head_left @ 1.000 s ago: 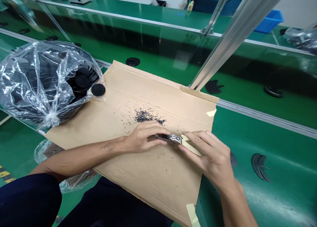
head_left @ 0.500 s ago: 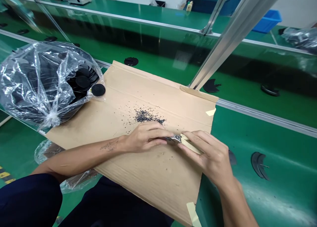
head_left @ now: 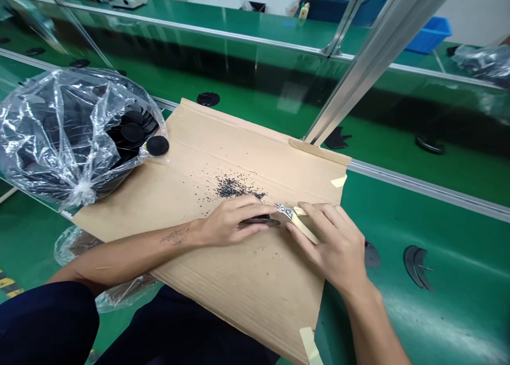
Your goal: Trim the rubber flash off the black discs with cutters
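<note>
Between the thumb and fingers of my left hand (head_left: 235,220) is a thin black disc (head_left: 261,222), held nearly edge-on above the cardboard. My right hand (head_left: 338,243) grips cream-handled nippers (head_left: 305,229), with their metal jaws (head_left: 283,210) pointing left, just beyond the disc's right end and near my left fingertips. Small black plastic bits (head_left: 235,187) lie scattered on the cardboard sheet (head_left: 239,280) behind my left hand. Part of the disc is hidden by my left fingers.
A clear plastic bag (head_left: 59,136) full of black discs stands at the left, with one disc (head_left: 158,145) at its mouth. A metal post (head_left: 358,67) rises behind the cardboard. Black parts (head_left: 417,268) lie on the green belt (head_left: 470,237) at the right.
The nippers' jaws have come away from the black disc and shifted slightly up, tilting. More of the disc now shows in my left hand. Parts on the far green surface have shifted slightly left.
</note>
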The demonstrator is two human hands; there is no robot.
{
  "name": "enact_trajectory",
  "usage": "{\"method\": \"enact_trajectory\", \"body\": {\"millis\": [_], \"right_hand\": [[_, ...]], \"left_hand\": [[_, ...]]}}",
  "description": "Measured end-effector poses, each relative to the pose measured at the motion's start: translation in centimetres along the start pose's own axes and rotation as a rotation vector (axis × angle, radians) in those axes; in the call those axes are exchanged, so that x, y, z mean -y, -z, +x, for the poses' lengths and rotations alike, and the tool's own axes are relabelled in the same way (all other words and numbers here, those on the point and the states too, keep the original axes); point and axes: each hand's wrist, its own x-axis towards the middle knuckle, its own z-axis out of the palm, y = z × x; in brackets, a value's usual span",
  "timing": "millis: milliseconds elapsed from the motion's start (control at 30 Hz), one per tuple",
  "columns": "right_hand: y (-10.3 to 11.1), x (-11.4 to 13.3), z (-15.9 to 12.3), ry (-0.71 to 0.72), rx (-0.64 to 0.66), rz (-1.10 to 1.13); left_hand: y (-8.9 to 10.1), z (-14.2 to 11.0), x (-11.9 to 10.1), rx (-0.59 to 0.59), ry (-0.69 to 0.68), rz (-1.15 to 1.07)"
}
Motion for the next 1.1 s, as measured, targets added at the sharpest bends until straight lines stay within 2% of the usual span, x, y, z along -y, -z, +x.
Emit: {"method": "enact_trajectory", "body": {"millis": [200, 333, 433, 567, 633, 733, 867, 967, 1100], "right_hand": [[-0.2, 1.1, 0.2, -0.218, 0.07, 0.398], [-0.5, 2.2, 0.0, -0.185, 0.102, 0.555], [-0.6, 2.6, -0.2, -0.045, 0.038, 0.467], [-0.6, 3.0, -0.4, 0.136, -0.014, 0.24], [-0.6, 3.2, -0.3, 0.179, -0.011, 0.215], [-0.5, 3.2, -0.2, 0.161, 0.007, 0.335], [-0.2, 1.9, 0.1, 0.038, -0.005, 0.486], [0.2, 0.8, 0.3, -0.018, -0.015, 0.409], [0.5, 0.0, 0.4, 0.003, 0.006, 0.277]], "left_hand": [[0.2, 0.2, -0.3, -0.062, 0.05, -0.129], [0.3, 0.3, -0.4, -0.071, 0.016, -0.231], [0.3, 0.3, -0.2, -0.042, -0.034, -0.182], [0.2, 0.3, -0.1, -0.013, -0.07, 0.089], [0.2, 0.3, -0.1, -0.001, -0.071, 0.194], [0.2, 0.2, -0.1, 0.032, -0.074, 0.221], [0.4, 0.1, -0.1, 0.033, -0.017, 0.144], [0.5, 0.2, -0.1, -0.014, 0.007, 0.079], [0.5, 0.3, -0.1, -0.03, 0.005, 0.029]]}}
